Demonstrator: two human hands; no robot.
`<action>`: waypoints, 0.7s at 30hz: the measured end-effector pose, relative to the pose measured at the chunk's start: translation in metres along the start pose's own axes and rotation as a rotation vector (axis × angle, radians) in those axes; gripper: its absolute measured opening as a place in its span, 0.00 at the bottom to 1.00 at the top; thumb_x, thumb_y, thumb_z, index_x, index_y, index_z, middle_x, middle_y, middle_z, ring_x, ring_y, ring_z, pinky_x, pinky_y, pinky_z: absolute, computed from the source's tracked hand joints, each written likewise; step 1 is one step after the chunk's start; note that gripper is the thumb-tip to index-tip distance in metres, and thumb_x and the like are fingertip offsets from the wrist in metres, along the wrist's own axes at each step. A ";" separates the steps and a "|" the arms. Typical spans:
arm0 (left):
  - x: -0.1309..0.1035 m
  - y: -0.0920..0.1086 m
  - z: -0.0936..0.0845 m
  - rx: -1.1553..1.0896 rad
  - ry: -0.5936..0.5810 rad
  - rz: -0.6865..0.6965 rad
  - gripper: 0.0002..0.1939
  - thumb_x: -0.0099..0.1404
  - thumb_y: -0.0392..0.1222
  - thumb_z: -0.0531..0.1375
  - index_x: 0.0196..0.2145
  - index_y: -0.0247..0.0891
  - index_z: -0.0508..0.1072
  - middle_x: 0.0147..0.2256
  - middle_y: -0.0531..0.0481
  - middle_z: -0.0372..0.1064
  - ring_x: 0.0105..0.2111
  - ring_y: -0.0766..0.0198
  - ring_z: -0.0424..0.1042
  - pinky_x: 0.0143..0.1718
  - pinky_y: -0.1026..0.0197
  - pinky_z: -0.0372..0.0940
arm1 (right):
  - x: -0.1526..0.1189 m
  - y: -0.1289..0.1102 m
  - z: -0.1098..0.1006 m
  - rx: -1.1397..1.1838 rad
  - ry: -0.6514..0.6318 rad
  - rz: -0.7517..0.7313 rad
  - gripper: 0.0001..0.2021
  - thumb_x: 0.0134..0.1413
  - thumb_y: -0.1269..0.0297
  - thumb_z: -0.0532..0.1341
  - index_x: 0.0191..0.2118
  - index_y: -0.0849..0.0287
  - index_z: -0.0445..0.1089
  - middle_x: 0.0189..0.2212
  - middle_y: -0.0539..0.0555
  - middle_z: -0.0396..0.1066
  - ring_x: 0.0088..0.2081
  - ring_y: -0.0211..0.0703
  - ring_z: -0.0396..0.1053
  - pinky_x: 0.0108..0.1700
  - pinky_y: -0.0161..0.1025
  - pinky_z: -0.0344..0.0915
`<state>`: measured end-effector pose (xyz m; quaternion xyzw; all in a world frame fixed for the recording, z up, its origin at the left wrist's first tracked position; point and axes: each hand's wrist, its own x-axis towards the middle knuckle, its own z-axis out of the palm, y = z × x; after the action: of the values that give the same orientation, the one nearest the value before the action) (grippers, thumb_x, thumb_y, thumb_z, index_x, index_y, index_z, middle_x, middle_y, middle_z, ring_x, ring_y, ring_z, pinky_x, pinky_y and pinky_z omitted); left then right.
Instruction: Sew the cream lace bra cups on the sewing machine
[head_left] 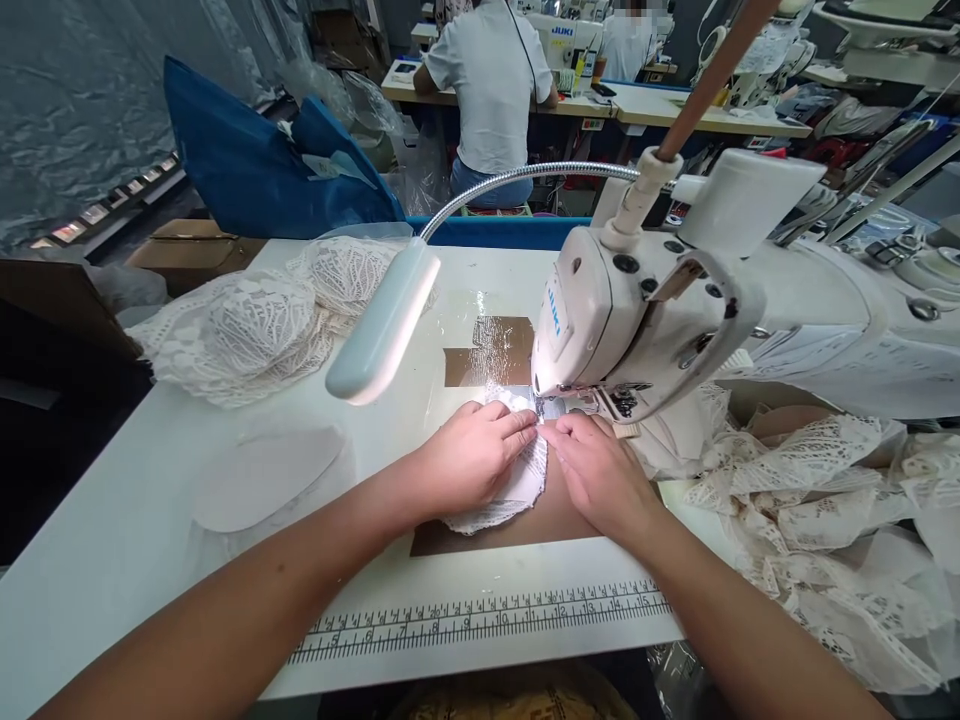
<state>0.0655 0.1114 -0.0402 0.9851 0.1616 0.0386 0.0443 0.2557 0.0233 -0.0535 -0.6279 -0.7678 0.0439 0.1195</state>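
Observation:
A white lace piece with a scalloped edge lies at the front of the JUKI sewing machine, partly under my hands. My left hand rests on it, fingers stretched out and pressing it down, tips close to the needle area. On the right side of the lace, my right hand is closed, thumb and forefinger pinching the edge next to the presser foot. The fingertips of both hands nearly meet. Beneath the lace is a brown sheet on the white table. The needle itself is hard to make out.
A lamp on a bendy metal neck hangs left of the machine head. Lace pieces are piled back left, more lace at right. An oval pale piece lies at left. A printed ruler runs along the front. A person sits beyond.

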 end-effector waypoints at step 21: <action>0.006 -0.016 0.006 -0.048 0.098 0.083 0.18 0.68 0.33 0.52 0.54 0.31 0.68 0.55 0.41 0.66 0.49 0.51 0.64 0.48 0.50 0.61 | 0.003 0.001 0.002 -0.016 0.058 -0.044 0.22 0.55 0.77 0.51 0.54 0.62 0.69 0.37 0.57 0.71 0.37 0.46 0.61 0.35 0.39 0.57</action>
<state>0.0664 0.1282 -0.0474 0.9865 0.1218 0.0925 0.0584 0.2552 0.0264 -0.0554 -0.6129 -0.7779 0.0169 0.1375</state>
